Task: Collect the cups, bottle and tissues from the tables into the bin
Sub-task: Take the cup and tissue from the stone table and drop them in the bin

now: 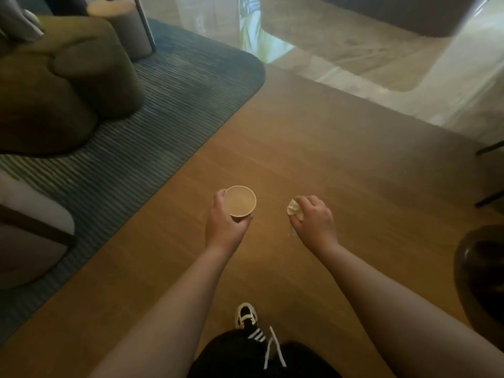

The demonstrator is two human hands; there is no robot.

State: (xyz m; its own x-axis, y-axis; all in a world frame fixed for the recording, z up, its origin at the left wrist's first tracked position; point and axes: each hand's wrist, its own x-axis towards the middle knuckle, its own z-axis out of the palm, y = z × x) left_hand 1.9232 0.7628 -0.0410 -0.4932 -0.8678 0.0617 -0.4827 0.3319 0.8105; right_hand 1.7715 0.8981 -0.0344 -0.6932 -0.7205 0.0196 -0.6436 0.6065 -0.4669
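My left hand (225, 218) grips a paper cup (240, 200) upright from below and behind; its pale inside shows, open side up. My right hand (313, 216) holds a crumpled white tissue (294, 209), a strip of which hangs below the fist. Both hands are stretched out in front of me above the wooden floor (327, 159). A dark round bin (480, 274) stands at the right edge, to the right of my right arm, only partly in view.
A striped blue-grey rug (163, 110) covers the left side, with an olive pouf-like seat (62, 85) and a pale chair (30, 230) on it. A small round table (122, 20) stands at the top left. Glass wall runs along the top right. My shoe (246, 315) is below.
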